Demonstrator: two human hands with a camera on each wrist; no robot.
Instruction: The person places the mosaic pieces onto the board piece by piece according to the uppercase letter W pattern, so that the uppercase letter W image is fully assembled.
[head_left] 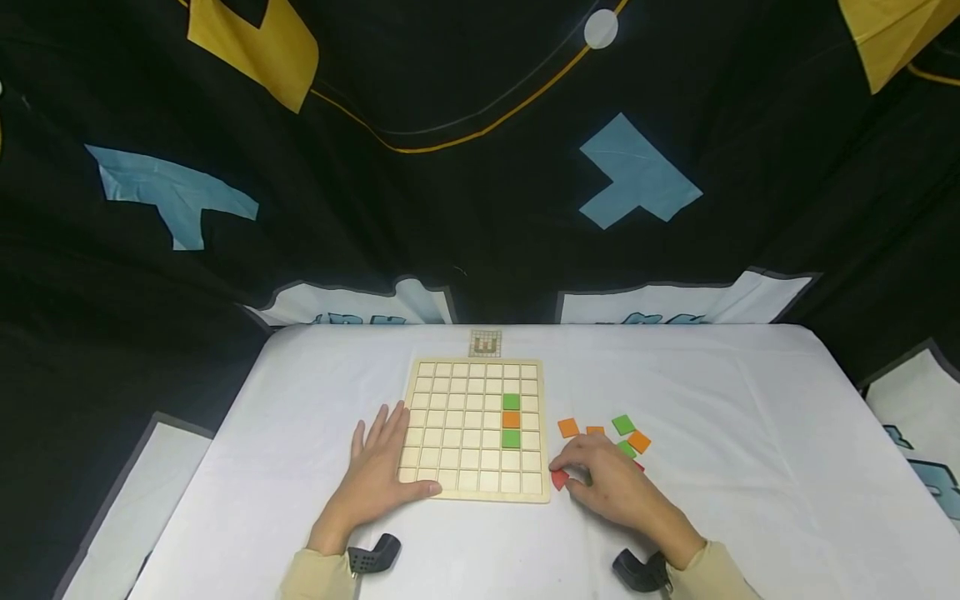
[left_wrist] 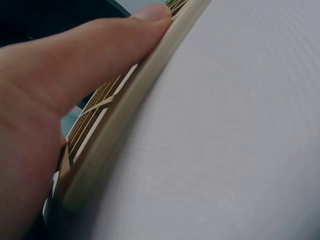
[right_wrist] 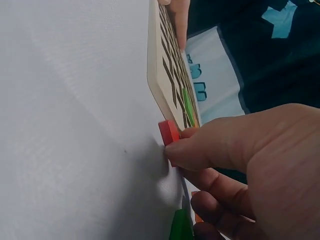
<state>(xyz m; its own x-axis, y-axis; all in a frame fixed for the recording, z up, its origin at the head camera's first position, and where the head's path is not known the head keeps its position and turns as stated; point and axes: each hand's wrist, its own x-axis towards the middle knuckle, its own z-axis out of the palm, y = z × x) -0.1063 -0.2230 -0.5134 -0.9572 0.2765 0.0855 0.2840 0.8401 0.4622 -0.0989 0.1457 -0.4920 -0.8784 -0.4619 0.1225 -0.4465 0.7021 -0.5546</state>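
A wooden grid board (head_left: pixel 468 460) lies flat on the white table, with a green tile (head_left: pixel 511 402), an orange tile (head_left: pixel 511 420) and another green tile (head_left: pixel 511 439) set in one column of its right half. My left hand (head_left: pixel 380 471) rests along the board's left edge, fingers spread and straight, the thumb on the near rim. Just off the board's lower right corner, my right hand (head_left: pixel 609 481) pinches a red tile (right_wrist: pixel 169 131) between thumb and fingertip. Part of that tile is hidden by the thumb in the right wrist view.
Around the right hand lie loose tiles: an orange one (head_left: pixel 568 427), a green one (head_left: pixel 623 425) and another orange one (head_left: pixel 640 442) among several. A small card with a grid pattern (head_left: pixel 485 343) lies behind the board. A dark patterned curtain (head_left: pixel 450 217) hangs beyond the table.
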